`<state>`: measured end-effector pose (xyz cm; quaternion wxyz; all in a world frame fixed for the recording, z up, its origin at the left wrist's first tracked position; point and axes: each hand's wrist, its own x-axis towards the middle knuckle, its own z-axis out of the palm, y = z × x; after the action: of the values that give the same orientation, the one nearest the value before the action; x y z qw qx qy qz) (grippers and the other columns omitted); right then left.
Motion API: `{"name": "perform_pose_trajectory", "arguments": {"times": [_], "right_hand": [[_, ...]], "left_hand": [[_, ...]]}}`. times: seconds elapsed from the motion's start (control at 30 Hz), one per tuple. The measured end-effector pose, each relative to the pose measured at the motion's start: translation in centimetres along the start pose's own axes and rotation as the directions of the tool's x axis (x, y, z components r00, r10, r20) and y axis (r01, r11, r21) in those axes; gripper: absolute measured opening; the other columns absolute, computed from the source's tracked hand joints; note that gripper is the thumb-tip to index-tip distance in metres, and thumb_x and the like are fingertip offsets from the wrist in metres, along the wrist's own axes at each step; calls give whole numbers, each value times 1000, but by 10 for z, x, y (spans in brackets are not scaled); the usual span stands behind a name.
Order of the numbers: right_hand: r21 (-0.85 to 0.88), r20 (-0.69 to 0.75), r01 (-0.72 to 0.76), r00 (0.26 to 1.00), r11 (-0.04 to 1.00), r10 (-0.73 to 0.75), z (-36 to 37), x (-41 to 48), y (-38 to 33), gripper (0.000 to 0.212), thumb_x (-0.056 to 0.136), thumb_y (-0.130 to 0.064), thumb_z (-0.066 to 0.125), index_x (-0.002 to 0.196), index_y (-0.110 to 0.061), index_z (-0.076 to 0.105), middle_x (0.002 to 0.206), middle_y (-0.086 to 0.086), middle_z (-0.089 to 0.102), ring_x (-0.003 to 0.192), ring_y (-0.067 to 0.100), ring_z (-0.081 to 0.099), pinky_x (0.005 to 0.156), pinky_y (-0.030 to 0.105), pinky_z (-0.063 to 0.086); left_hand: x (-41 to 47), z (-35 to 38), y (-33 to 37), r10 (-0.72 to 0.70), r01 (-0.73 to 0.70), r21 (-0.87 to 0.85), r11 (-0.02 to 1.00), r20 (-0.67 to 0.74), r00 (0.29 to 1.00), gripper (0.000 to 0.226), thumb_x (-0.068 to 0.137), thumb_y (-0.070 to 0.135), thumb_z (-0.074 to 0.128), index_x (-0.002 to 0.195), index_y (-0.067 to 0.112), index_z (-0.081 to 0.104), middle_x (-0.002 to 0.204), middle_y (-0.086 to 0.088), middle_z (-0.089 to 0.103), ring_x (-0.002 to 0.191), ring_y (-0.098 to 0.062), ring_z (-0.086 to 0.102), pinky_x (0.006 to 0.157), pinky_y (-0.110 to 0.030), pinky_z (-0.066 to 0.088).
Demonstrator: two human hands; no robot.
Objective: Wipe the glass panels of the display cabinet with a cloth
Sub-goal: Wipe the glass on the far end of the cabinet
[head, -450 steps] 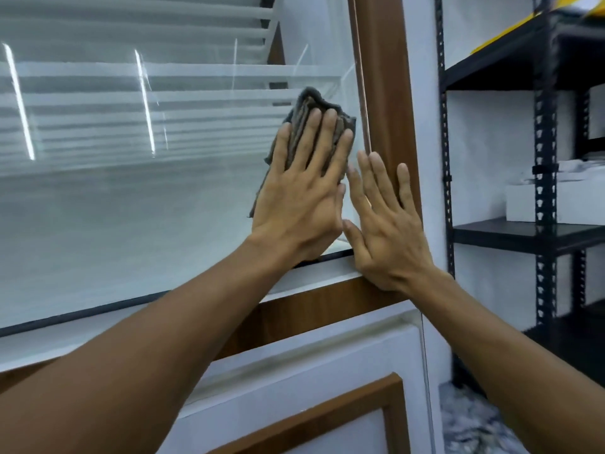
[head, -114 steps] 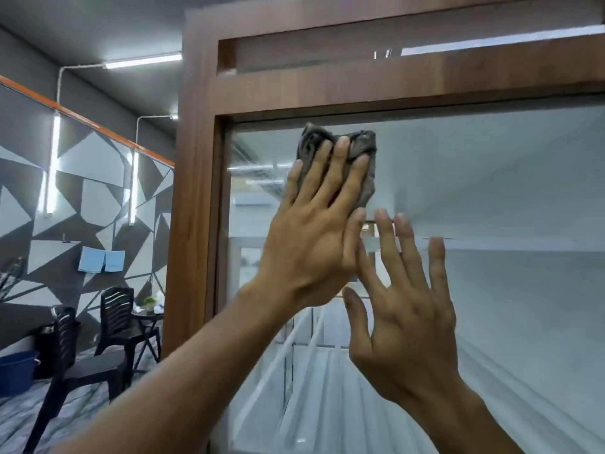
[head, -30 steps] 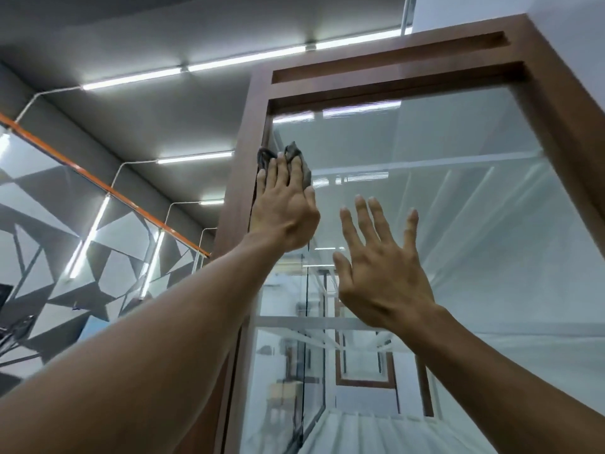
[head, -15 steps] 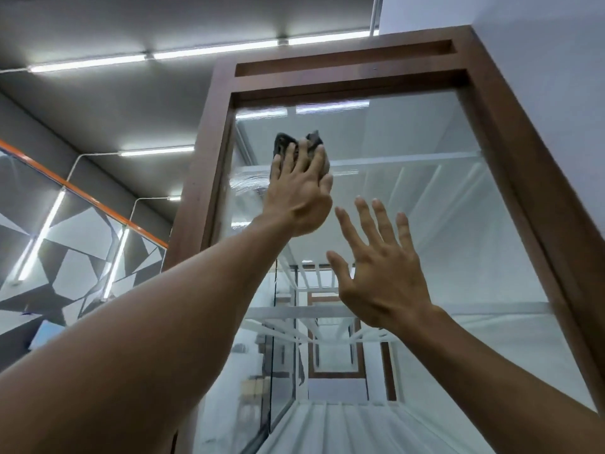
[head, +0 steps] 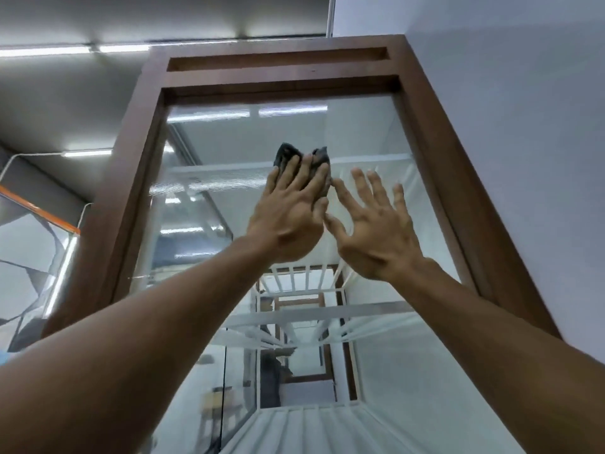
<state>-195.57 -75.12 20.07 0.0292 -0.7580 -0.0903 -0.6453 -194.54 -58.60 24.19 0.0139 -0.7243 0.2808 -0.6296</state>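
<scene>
The cloth (head: 287,156) is a dark grey, soft-looking rag, bunched into a crumpled wad with two rounded lumps showing above the fingertips. It sits high on the front glass panel (head: 370,132) of the display cabinet, near the upper middle and just below the line of the topmost inner shelf. The left hand (head: 289,217) presses it flat against the glass with straight fingers laid side by side over the wad, not curled round it. Just to its right, the right hand (head: 376,229) is spread wide, palm towards the glass and fingers fanned, holding nothing. Whether it actually touches the pane cannot be told. Its forefinger tip lies right beside the cloth's edge.

The glass is clear and glossy and mirrors strip lights. Left of the cloth, a band of faint curved smears (head: 212,185) runs across it. Around the pane stands a dark brown wood-grain frame (head: 278,75), square-cornered, with a recessed slot along its top rail. Behind the glass, white flat shelves (head: 330,312) recede one behind another.

A plain white wall (head: 510,132) fills the right. On the far left are a grey ceiling with tube lights (head: 45,51) and a wall of grey and white angular shapes under an orange stripe (head: 39,212).
</scene>
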Motion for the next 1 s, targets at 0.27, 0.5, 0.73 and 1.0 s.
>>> {"name": "perform_pose_trajectory", "arguments": {"times": [0.27,0.5,0.73,1.0], "right_hand": [[25,-16,35,999,999,-35,0,3,6,77,94,-57,9,163,-29,-5,172,-1,-12,158,18,-16,126,51,-14],[13,-50,-72,996,997,73,-3,-11,38,70,100,-59,13,163,-36,-4,172,3,-14,158,22,-17,127,50,-13],[102,-100,-109,988,989,119,-2,-55,53,73,99,-58,10,164,-29,-2,171,1,-15,158,17,-17,129,40,-8],[192,-108,-71,990,979,93,3,-75,56,75,101,-51,20,165,-14,3,173,5,-4,159,15,-8,130,35,-2]], "left_hand": [[46,3,26,-145,145,-22,989,-21,989,61,110,40,22,165,25,-2,172,-3,-14,158,-19,-18,128,-43,-14],[51,0,17,-127,127,17,992,-24,992,62,109,42,22,165,28,1,173,-3,-11,158,-20,-15,128,-42,-11],[98,22,100,90,-89,-21,996,84,992,59,111,40,21,165,24,4,173,-3,-8,159,-20,-14,127,-43,-13],[93,26,128,58,-53,-63,997,81,995,61,110,37,22,165,19,3,173,-4,-9,159,-20,-16,128,-43,-14]]}}
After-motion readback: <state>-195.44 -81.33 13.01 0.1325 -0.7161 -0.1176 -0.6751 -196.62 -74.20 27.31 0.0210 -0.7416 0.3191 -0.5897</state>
